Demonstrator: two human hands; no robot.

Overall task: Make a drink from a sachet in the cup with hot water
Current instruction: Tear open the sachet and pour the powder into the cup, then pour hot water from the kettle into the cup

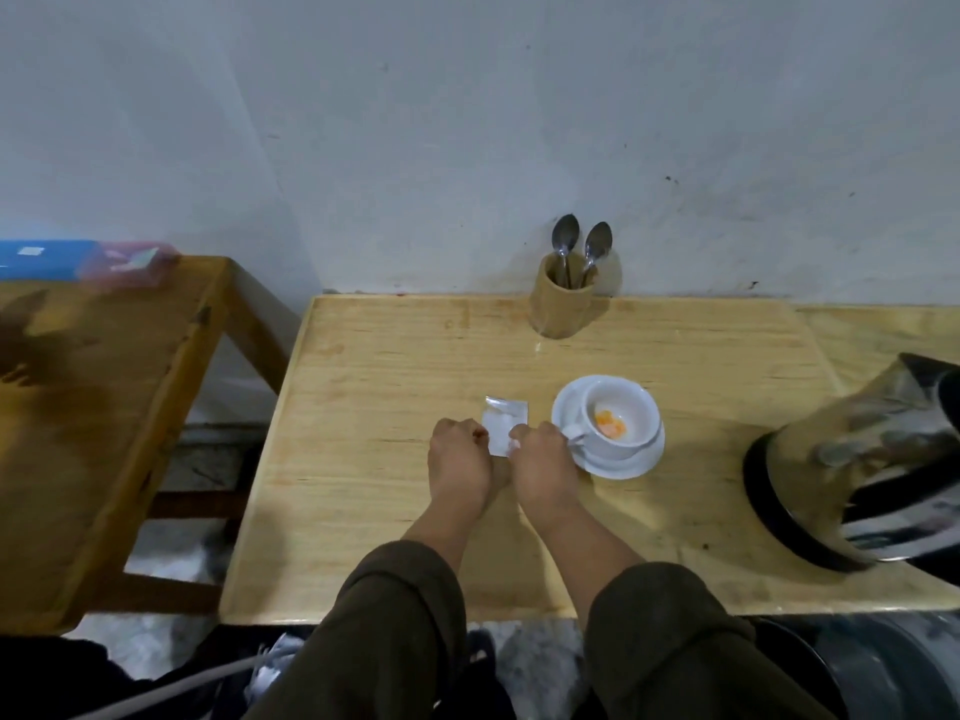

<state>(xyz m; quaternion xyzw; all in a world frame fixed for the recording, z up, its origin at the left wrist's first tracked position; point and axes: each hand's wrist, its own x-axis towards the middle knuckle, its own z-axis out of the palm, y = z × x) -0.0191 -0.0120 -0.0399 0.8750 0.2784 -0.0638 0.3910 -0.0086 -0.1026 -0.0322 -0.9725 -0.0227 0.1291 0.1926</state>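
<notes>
Both hands are closed on a small silvery sachet (503, 426) that lies on or just above the counter (395, 366): the left hand (460, 462) pinches its near left edge and the right hand (540, 459) pinches its near right edge, the two hands almost touching. Just to the right stands the white cup (618, 423) on its saucer (608, 462), with a little orange powder or granules already in the bottom. The likeliest trouble comes from the right hand, whose knuckles sit right beside the cup's handle and the saucer rim; a sharp tug on the sachet could jolt the cup and scatter what is inside. If any powder is left in the sachet, a sudden rip could also spill it on the wood rather than into the cup. The steel kettle (852, 459) stands well apart at the right edge, so reaching for it means the arm crosses near the cup, and a hasty pour onto so small a saucer could splash hot water. The counter is pale wood, a little stained near the back, pushed against a scuffed grey-white wall (467, 122). A wooden holder (563, 306) with two spoons (579, 246) stands at the back. A darker wooden table (104, 381) stands apart to the left, carrying a blue box (41, 257) and a pinkish one.
</notes>
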